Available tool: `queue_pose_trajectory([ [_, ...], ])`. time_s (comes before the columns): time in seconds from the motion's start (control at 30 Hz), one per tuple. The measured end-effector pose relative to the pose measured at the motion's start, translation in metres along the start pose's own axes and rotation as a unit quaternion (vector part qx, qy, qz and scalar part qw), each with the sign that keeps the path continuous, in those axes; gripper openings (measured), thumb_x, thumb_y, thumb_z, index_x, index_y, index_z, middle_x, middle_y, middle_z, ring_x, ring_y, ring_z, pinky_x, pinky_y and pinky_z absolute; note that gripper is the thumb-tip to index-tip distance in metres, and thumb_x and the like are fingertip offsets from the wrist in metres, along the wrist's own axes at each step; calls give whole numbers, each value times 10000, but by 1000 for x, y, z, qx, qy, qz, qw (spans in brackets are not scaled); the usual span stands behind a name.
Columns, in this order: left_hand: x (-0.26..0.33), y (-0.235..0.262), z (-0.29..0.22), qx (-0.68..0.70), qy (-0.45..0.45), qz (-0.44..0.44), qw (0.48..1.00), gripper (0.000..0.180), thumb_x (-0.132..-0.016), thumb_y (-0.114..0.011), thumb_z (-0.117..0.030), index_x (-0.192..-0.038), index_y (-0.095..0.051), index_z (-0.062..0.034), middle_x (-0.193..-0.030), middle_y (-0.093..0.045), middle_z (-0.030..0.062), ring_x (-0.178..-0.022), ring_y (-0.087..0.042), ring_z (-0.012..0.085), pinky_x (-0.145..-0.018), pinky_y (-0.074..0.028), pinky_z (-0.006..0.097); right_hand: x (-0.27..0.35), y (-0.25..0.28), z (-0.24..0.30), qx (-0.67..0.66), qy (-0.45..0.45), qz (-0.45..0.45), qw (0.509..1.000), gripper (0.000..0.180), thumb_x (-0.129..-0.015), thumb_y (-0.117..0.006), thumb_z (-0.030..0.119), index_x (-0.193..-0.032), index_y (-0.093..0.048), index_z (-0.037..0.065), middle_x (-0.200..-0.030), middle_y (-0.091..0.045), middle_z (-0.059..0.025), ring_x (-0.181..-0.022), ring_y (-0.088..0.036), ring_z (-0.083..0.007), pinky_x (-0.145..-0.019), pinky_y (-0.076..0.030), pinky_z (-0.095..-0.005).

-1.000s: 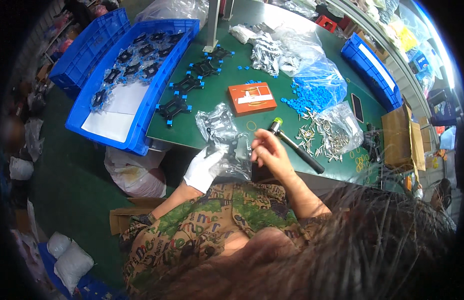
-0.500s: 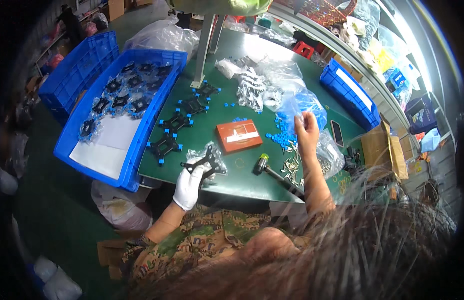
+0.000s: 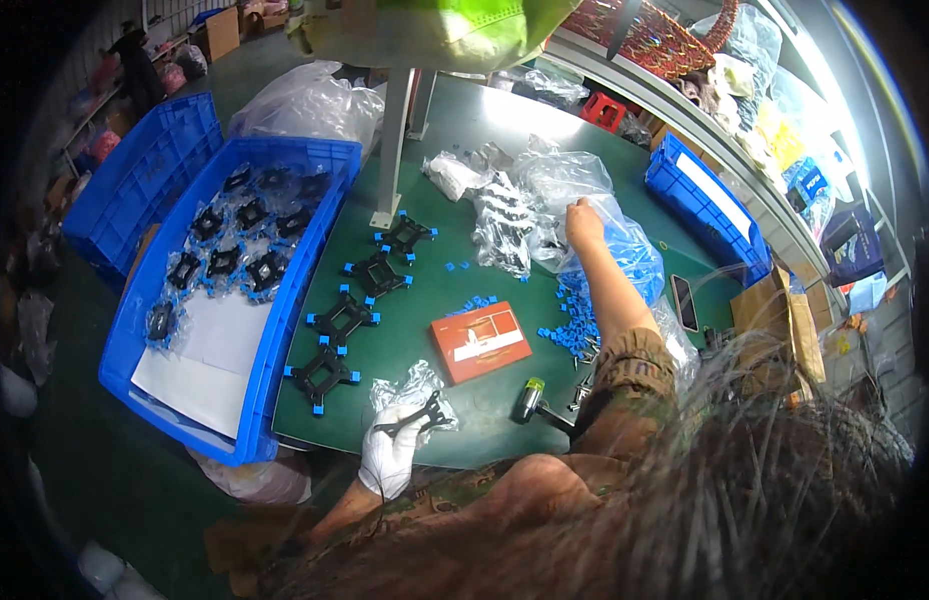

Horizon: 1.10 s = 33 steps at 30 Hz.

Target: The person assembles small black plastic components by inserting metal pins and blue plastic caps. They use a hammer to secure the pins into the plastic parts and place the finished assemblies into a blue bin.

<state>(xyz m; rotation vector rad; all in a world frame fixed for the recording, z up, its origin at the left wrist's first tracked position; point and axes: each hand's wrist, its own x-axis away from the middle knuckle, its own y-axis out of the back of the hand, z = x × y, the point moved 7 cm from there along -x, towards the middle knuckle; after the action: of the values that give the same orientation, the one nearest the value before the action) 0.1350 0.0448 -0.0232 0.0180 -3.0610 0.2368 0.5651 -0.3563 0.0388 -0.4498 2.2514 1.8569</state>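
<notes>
My left hand (image 3: pixel 386 462), in a white glove, grips a black bracket with splayed arms (image 3: pixel 416 416) near the table's front edge. A crumpled clear plastic bag (image 3: pixel 416 382) lies against the bracket. My bare right hand (image 3: pixel 584 226) is stretched far across the green table, at the edge of the clear plastic bags (image 3: pixel 566 180). Its fingers are closed, and what they hold, if anything, is hidden. Several black brackets with blue corner caps (image 3: pixel 342 320) form a line on the left. Loose blue caps (image 3: pixel 574 325) lie under my right forearm's left side.
A red-orange box (image 3: pixel 480 342) sits mid-table, with a hammer (image 3: pixel 530 400) nearer me. Bagged brackets lie in a blue crate (image 3: pixel 109 375) on the left. A metal post (image 3: pixel 392 150) rises from the table. At right are a phone (image 3: pixel 684 302) and another blue crate (image 3: pixel 704 205).
My right hand has reached farther away and slightly left, toward the clear bags. The left hand keeps the bracket, now tilted differently. The whole view has shifted as my head leaned forward.
</notes>
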Motion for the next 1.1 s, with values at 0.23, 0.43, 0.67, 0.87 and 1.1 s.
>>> queue_pose_trajectory([
  [0.23, -9, 14, -8, 97, -44, -30, 994, 232, -1046, -479, -64, -1268, -543, -40, -1070, -654, 60, -834, -610, 96, -732, -516, 248, 61, 37, -1, -53, 24, -81, 995, 281, -903, -657, 109, -1173, -681, 35, -1218, -675, -188, -1090, -684, -390, -909, -558, -497],
  [0.43, -12, 11, -7, 113, 79, 10, 990, 317, -995, -549, 0, -1311, -529, -19, -1091, -657, 85, -830, -637, 109, -630, -465, 211, 214, 161, 17, -131, 119, -58, 982, 219, -936, -683, 164, -1142, -711, 93, -1093, -681, -90, -1025, -657, -316, -845, -499, -458],
  [0.67, -5, -50, -31, 43, 6, 147, 988, 516, -1013, -509, 25, -1525, -445, 31, -967, -623, 17, -876, -626, 80, -835, -540, 245, 326, 158, 12, -154, 151, 30, 976, 206, -924, -680, 161, -1122, -722, 123, -993, -651, -55, -1006, -629, -269, -880, -451, -421],
  [0.87, 9, -83, -28, -4, 28, 165, 986, 445, -1021, -530, 3, -1464, -514, 39, -927, -640, 19, -872, -624, 72, -827, -524, 239, 363, 163, 8, -178, 145, 106, 968, 277, -917, -697, 188, -1184, -699, 114, -1056, -646, -64, -1077, -626, -276, -920, -460, -427],
  [1.1, 6, -92, -16, -38, 63, 182, 981, 407, -1041, -528, -60, -1439, -545, 22, -919, -660, 32, -863, -625, 86, -841, -513, 246, 375, 155, 8, -187, 82, 92, 974, 361, -934, -708, 292, -1215, -659, 71, -1098, -635, -118, -1090, -617, -323, -914, -482, -466],
])
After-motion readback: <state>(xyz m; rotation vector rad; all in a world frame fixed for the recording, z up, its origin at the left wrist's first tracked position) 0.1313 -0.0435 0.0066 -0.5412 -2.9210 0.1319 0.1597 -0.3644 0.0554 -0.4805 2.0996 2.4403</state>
